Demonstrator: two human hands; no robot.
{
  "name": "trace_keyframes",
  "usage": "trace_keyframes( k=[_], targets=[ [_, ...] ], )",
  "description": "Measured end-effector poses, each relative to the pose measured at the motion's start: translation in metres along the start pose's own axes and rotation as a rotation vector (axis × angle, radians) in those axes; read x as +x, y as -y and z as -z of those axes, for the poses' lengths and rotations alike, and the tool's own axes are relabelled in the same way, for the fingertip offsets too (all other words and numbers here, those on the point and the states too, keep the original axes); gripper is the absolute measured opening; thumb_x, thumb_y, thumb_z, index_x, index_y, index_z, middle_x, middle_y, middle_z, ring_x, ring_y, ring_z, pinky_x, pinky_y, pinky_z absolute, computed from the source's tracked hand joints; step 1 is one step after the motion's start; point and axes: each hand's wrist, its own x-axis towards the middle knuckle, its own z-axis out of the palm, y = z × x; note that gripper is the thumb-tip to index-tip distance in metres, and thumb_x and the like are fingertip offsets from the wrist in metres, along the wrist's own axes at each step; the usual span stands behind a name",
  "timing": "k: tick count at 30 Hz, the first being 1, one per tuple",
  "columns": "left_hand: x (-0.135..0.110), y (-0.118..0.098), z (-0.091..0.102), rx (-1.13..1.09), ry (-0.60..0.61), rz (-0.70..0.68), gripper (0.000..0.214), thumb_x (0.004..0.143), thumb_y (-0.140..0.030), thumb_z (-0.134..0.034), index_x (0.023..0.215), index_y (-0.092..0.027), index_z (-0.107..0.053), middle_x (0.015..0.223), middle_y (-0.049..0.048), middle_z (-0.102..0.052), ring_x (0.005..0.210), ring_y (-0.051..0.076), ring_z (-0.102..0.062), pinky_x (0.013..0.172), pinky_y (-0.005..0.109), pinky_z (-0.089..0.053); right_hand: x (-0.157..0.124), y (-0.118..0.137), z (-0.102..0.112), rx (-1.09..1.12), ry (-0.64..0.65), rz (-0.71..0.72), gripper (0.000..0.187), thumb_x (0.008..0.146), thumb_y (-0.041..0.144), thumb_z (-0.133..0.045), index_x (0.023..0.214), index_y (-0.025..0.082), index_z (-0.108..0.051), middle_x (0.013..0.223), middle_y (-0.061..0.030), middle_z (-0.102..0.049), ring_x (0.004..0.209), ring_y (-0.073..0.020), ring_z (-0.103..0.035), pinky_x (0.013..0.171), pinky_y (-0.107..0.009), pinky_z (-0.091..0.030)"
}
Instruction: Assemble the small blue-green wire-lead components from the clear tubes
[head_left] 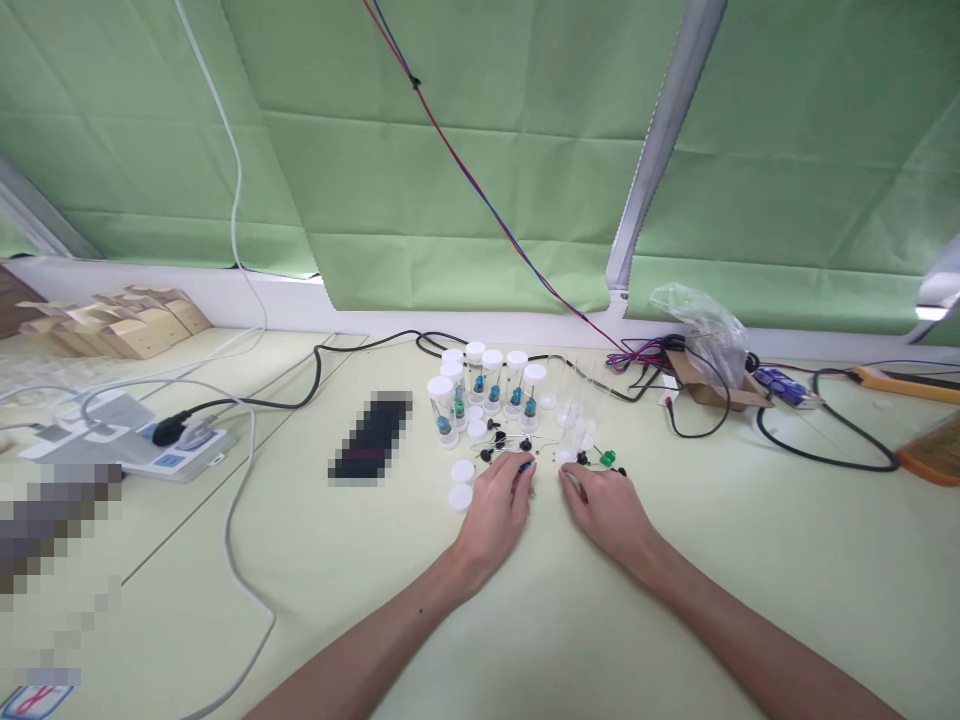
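Note:
My left hand (501,508) rests on the pale green table (570,620), its fingers closed on a small blue component (524,467). My right hand (606,503) lies just to the right, fingers curled down onto the table by a white cap (564,457); what it pinches, if anything, is hidden. Just beyond both hands lie several loose black components (501,440) and a green one (607,458). Behind them stand several clear vials with white caps (487,385), holding blue and green parts. Two loose white caps (461,484) sit left of my left hand.
A white power strip (161,450) with a black plug and cables is at the left. A blurred dark object (371,437) lies mid-left. Tangled wires, a cardboard box with a plastic bag (701,335), and orange tools (926,455) are at the right. Green blinds hang behind.

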Motion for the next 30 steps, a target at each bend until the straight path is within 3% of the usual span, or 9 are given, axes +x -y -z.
trace_keyframes(
  k=[8, 12, 19, 23, 30],
  targets=[
    [-0.002, -0.008, 0.001, -0.025, -0.097, -0.018, 0.021, 0.097, -0.027, -0.042, 0.107, -0.022, -0.06, 0.107, 0.0068, -0.063, 0.093, 0.018, -0.063, 0.08, 0.031, -0.055, -0.003, 0.008, -0.008, 0.191, -0.043, 0.084, 0.029, 0.096, 0.026, -0.041, 0.11, 0.015, -0.064, 0.069, -0.0045, -0.07, 0.058, -0.0178, -0.064, 0.057, -0.026, -0.042],
    [-0.008, -0.014, 0.0, -0.015, -0.186, -0.198, 0.02, 0.095, -0.017, -0.046, 0.11, -0.022, -0.058, 0.104, 0.0064, -0.065, 0.096, 0.017, -0.062, 0.082, 0.03, -0.054, -0.002, 0.014, -0.006, 0.317, -0.067, 0.134, 0.028, 0.097, 0.024, -0.041, 0.114, 0.015, -0.062, 0.087, -0.0078, -0.07, 0.067, -0.0171, -0.064, 0.062, -0.027, -0.047],
    [-0.023, -0.017, -0.008, 0.064, -0.051, -0.524, 0.025, 0.092, -0.008, -0.045, 0.112, -0.02, -0.055, 0.097, 0.0081, -0.068, 0.088, 0.017, -0.065, 0.073, 0.028, -0.055, 0.006, 0.015, -0.009, 0.378, -0.124, 0.153, 0.027, 0.096, 0.017, -0.039, 0.113, 0.016, -0.059, 0.095, -0.0091, -0.064, 0.074, -0.0178, -0.063, 0.066, -0.03, -0.053],
    [-0.028, -0.016, -0.008, 0.166, -0.033, -0.564, 0.021, 0.092, -0.01, -0.046, 0.108, -0.019, -0.055, 0.094, 0.0077, -0.07, 0.082, 0.016, -0.066, 0.059, 0.025, -0.051, 0.011, 0.018, -0.009, 0.389, -0.091, 0.19, 0.028, 0.099, 0.017, -0.035, 0.111, 0.018, -0.06, 0.092, -0.0076, -0.063, 0.075, -0.0172, -0.063, 0.068, -0.029, -0.054],
    [-0.03, -0.02, -0.001, 0.241, -0.042, -0.681, 0.013, 0.09, -0.011, -0.049, 0.1, -0.017, -0.056, 0.08, 0.0026, -0.07, 0.069, 0.013, -0.066, 0.05, 0.024, -0.04, 0.03, 0.023, -0.011, 0.458, -0.049, 0.271, 0.026, 0.1, 0.017, -0.037, 0.111, 0.02, -0.06, 0.102, -0.0073, -0.062, 0.087, -0.0177, -0.063, 0.08, -0.032, -0.054]
  ],
)
